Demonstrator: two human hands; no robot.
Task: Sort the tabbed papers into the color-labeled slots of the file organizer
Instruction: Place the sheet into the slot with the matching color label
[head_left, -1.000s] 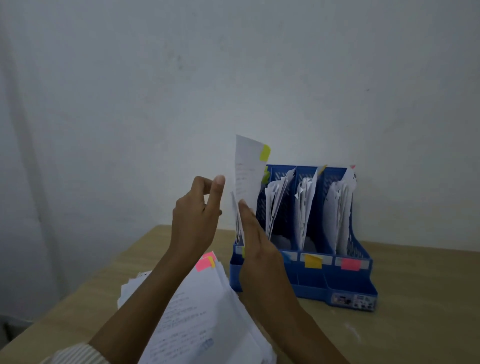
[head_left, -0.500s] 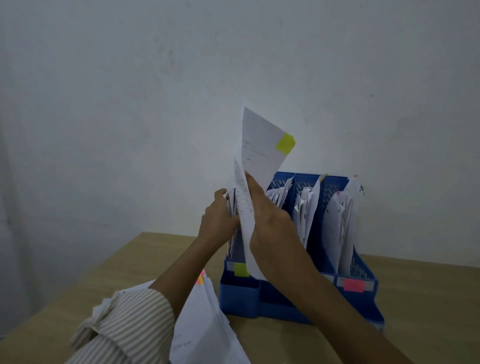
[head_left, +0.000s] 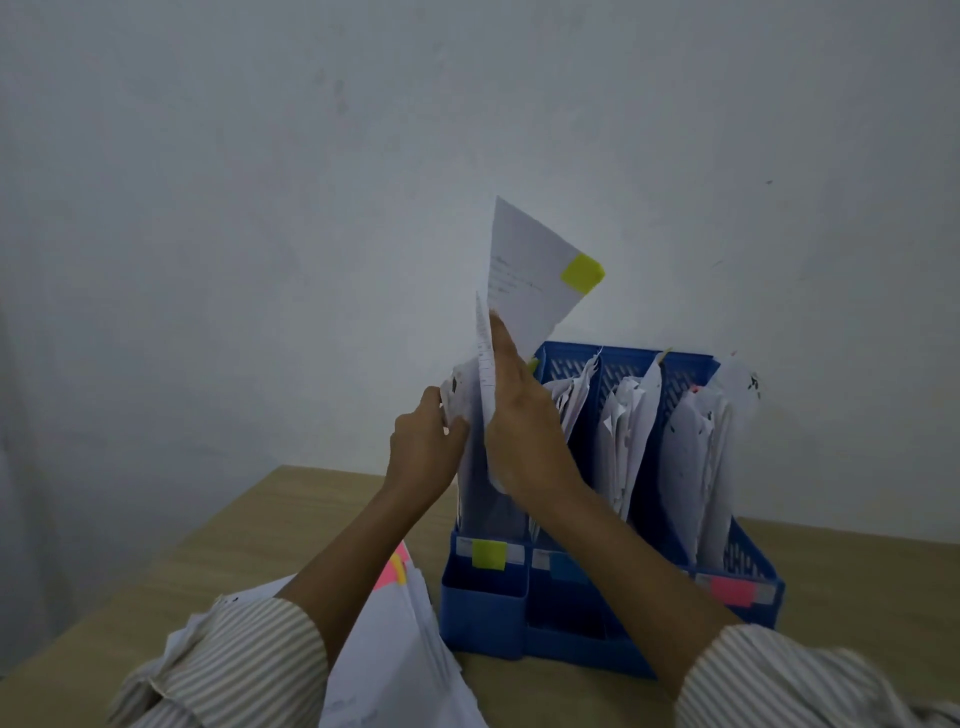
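Observation:
A blue file organizer (head_left: 483, 613) stands on the wooden table with several slots full of white papers. Its leftmost slot carries a yellow-green label (head_left: 489, 554); a pink label (head_left: 731, 591) marks the rightmost. My right hand (head_left: 524, 431) holds a white sheet with a yellow-green tab (head_left: 535, 280) upright over the leftmost slot, its lower part down between the papers there. My left hand (head_left: 423, 447) grips the papers standing in that slot (head_left: 460, 384) and pulls them leftward.
A stack of tabbed papers (head_left: 395, 660) lies on the table to the left of the organizer, pink and yellow tabs (head_left: 390, 571) showing at its top edge. A plain wall stands close behind. The table's left edge (head_left: 218, 514) runs diagonally.
My left hand has left the stack and taken hold of the papers in the leftmost slot. My right hand has carried the yellow-green-tabbed sheet over that slot and tilted it.

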